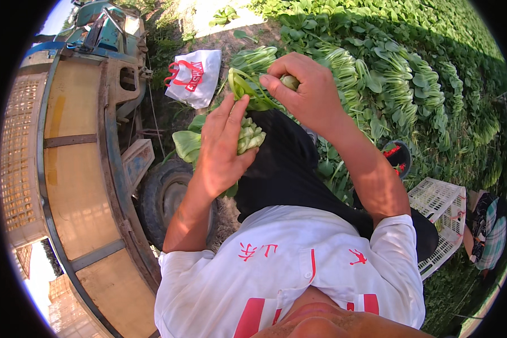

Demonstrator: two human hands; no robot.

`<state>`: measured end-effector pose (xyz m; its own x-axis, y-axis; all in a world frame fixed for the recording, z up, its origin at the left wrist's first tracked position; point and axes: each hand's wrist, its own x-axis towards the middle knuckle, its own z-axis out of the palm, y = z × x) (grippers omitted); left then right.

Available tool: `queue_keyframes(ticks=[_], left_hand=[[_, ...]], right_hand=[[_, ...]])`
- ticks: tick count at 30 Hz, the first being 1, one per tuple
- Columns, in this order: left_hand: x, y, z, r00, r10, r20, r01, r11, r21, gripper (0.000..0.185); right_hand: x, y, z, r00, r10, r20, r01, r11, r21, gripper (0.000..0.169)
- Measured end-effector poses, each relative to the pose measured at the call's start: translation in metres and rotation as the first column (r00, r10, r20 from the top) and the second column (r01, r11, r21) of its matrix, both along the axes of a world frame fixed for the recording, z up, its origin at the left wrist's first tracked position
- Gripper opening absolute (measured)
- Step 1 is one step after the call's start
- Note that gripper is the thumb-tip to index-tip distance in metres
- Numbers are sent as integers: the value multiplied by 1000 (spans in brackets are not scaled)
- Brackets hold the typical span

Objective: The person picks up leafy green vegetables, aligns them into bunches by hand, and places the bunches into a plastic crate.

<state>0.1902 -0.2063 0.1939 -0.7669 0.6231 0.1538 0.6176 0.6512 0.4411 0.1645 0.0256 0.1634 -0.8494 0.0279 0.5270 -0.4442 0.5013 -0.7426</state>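
My left hand (pixel 219 145) rests over a bunch of bok choy (pixel 250 136), its fingers and thumb around the stalks. The bunch lies by my knee in dark trousers (pixel 274 169), its pale bases to the right and broad leaves to the left. My right hand (pixel 312 91) is raised ahead, with a pale green stalk base (pixel 290 82) in its curled fingers. Limp green leaves (pixel 246 89) and thin stalks hang between the two hands, near my left fingertips. My right palm hides how they join the base.
Cut bok choy (pixel 391 84) lies in rows ahead and right, beside growing plants. A vehicle with a wheel (pixel 173 194) and cargo bed (pixel 74 126) stands left. A white bag (pixel 207 76), dark bucket (pixel 399 158) holding red items and plastic crate (pixel 437 196) surround me. A person (pixel 488 230) is far right.
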Motion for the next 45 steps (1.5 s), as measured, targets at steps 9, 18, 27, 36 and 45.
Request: queue_keyframes(ticks=[9, 18, 27, 36, 45], left_hand=[[-3, 9, -3, 995, -64, -75, 62, 998, -22, 103], [1, 7, -4, 999, 50, 4, -50, 998, -35, 98], [-7, -3, -11, 995, 72, 69, -68, 996, -62, 103], [-7, 11, -8, 986, 161, 41, -151, 973, -173, 102], [-12, 26, -2, 973, 225, 55, -204, 945, -256, 100]], right_hand=[[-20, -18, 28, 867, 317, 383, -237, 941, -243, 36], [-13, 117, -93, 927, 182, 328, 61, 790, -610, 33], [56, 191, -332, 515, 250, 820, 692, 443, -569, 14], [-4, 79, -410, 409, -126, 904, 82, 992, 101, 18], [-13, 69, -429, 327, -183, 927, -5, 981, 195, 26]])
